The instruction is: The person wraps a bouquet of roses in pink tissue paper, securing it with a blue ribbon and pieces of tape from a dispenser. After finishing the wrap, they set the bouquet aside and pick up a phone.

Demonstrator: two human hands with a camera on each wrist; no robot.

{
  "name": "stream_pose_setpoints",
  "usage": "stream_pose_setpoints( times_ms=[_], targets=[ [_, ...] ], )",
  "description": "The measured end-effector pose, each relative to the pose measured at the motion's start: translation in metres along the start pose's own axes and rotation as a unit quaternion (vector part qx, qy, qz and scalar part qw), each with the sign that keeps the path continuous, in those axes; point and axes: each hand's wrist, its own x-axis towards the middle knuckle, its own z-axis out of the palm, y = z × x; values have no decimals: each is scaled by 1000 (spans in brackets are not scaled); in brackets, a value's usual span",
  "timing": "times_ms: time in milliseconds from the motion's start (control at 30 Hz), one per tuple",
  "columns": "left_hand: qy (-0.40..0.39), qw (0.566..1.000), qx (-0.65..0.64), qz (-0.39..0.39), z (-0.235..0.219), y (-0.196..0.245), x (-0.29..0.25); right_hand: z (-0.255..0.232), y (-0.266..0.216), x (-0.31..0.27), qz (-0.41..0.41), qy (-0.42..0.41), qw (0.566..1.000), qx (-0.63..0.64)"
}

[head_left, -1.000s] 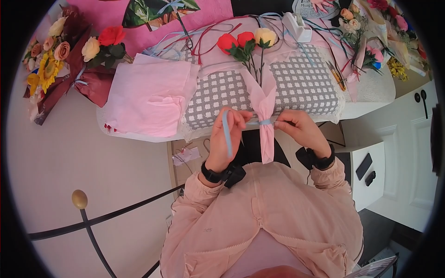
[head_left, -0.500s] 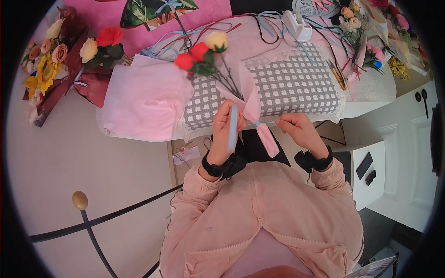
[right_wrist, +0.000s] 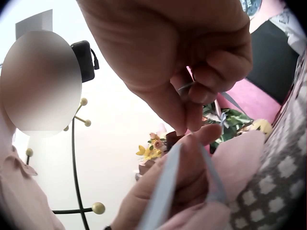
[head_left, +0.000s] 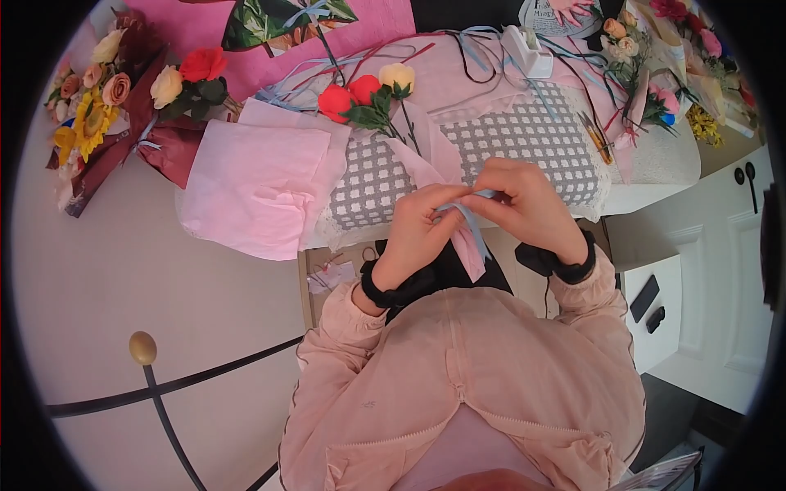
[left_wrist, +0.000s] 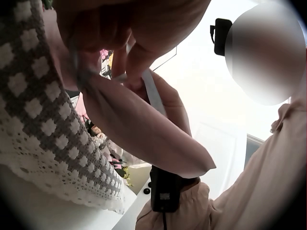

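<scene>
A small bouquet of two red roses [head_left: 336,104] and a cream rose [head_left: 398,78] is wrapped in pink paper [head_left: 434,161], its flower end leaning left. A light blue ribbon [head_left: 471,219] goes round the narrow waist of the wrap. My left hand [head_left: 419,231] pinches the ribbon between thumb and fingertip at the tie. Right beside it, my right hand [head_left: 532,209] pinches a ribbon end, the fingertips of both hands meeting. In the left wrist view, the paper tail [left_wrist: 144,127] sticks out below the tie. One ribbon end [right_wrist: 165,187] hangs down in the right wrist view.
Under the bouquet lies a grey-and-white checked cushion [head_left: 524,139] on the table. Folded pink paper [head_left: 254,172] lies left, a white tape dispenser [head_left: 528,53] behind. Other bouquets [head_left: 98,114] stand at both sides. Loose ribbons [head_left: 417,49] and scissors [head_left: 596,139] are farther back.
The bouquet's flower end has swung left from upright. My right hand has come up and left to the tie, and both hands now meet on the ribbon.
</scene>
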Motion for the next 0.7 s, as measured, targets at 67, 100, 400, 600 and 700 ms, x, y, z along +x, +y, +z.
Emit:
stream_pose_setpoints(
  times_ms=[67, 100, 400, 600, 700],
  targets=[
    [-19, 1000, 18, 8, -5, -1, 4, -3, -3, 9, -2, -19, 999, 25],
    [-7, 1000, -17, 8, -3, -2, 6, -5, 1, 11, 19, -1, 996, 90],
    [-38, 991, -125, 18, 7, -15, 26, -6, 49, -26, 204, 38, 927, 312],
    [-38, 990, -113, 71, 18, -12, 32, 39, 50, -42, 120, 122, 948, 270],
    [-48, 991, -111, 56, 18, -16, 35, 52, 53, -41, 99, 166, 957, 215]
  ],
)
